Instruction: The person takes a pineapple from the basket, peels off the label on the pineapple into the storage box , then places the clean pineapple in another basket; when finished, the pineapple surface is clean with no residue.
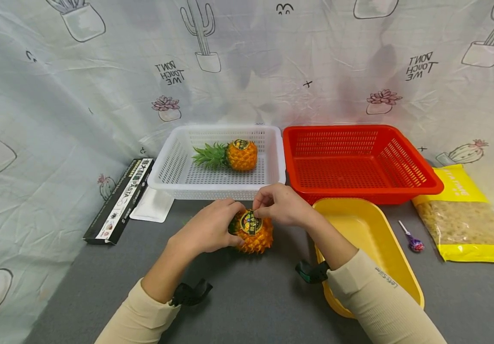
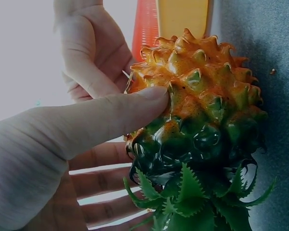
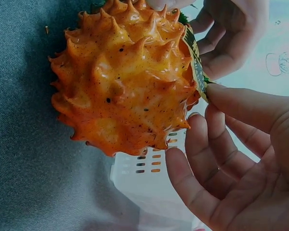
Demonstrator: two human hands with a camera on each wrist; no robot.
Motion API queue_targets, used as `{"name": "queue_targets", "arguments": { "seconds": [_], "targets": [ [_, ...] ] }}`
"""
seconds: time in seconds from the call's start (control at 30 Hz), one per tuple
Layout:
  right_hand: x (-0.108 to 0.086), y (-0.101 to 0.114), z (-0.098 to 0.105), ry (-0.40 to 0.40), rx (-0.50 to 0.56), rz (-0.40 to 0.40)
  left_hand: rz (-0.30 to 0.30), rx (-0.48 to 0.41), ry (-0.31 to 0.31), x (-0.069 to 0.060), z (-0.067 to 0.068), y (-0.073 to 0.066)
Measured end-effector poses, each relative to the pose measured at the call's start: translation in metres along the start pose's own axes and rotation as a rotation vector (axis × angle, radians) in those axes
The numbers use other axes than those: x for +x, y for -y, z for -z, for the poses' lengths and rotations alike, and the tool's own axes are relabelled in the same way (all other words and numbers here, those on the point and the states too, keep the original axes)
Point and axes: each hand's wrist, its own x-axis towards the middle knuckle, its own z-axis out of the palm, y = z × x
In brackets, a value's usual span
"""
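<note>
An orange toy-like pineapple (image 1: 259,242) with green leaves lies on its side on the grey table, with a black and gold round label (image 1: 250,222) on its upper side. My left hand (image 1: 214,225) holds it near the leafy end; in the left wrist view the thumb (image 2: 135,102) presses the spiky skin and the other fingers spread behind. With thumb and forefinger, my right hand (image 1: 284,206) pinches the label's edge. The right wrist view shows part of the label (image 3: 196,65) standing off the skin. Most leaves are hidden in the head view.
Behind stand a white basket (image 1: 165,177) holding another labelled pineapple (image 1: 242,156) and a red basket (image 1: 333,174). A yellow tray (image 1: 365,224) lies under the right forearm. Pasta box (image 1: 122,198) and white packet (image 1: 152,205) are left; lollipop (image 1: 414,243) and yellow bag (image 1: 466,215) right.
</note>
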Motion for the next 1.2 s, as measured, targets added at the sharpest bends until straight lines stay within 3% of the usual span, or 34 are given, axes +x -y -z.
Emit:
{"name": "queue_targets", "arguments": {
  "seconds": [0.47, 1.2],
  "targets": [
    [-0.0039, 0.0013, 0.0029, -0.002, 0.045, -0.025, 0.009, -0.019, 0.014, 0.0010, -0.0009, -0.0010],
    [-0.0064, 0.0011, -0.0006, -0.010, 0.090, 0.022, 0.011, -0.038, 0.020, 0.0010, 0.0004, 0.0023]
  ]
}}
